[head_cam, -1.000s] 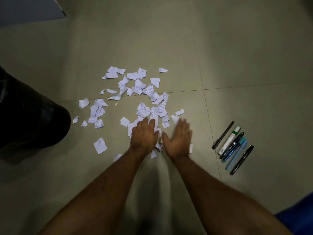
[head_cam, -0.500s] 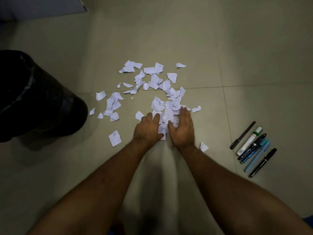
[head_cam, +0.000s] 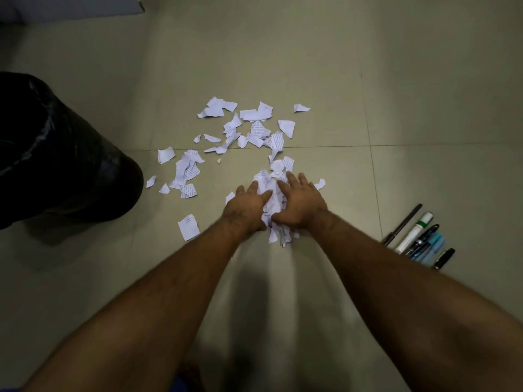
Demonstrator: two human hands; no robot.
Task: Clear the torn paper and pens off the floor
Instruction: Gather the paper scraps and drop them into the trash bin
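You are reaching both forearms forward and down from the bottom edge, converging on the floor at the middle of the view. Your left hand is lying knuckles up at the 9 o'clock side of a gathered heap of torn paper, fingers curling in against it; your right hand is pressing on the 3 o'clock side, fingers spreading toward 12 o'clock and thumb hooking under the heap's near edge. Both hands are cupping and squeezing the heap between them, with a few pieces sticking out at 6 o'clock below your wrists. Loose scraps are still lying scattered from 10 to 12 o'clock of your hands, one single piece sitting just at 8 o'clock of your left wrist. The pens are lying side by side at 4 o'clock, well apart from the paper, untouched. A black bin is standing at 9 o'clock. Compared with half a second ago, your hands are closing tighter together, the paper between them is bunching higher into a crumpled mass, and the scrap that was lying near your right wrist is no longer showing apart.
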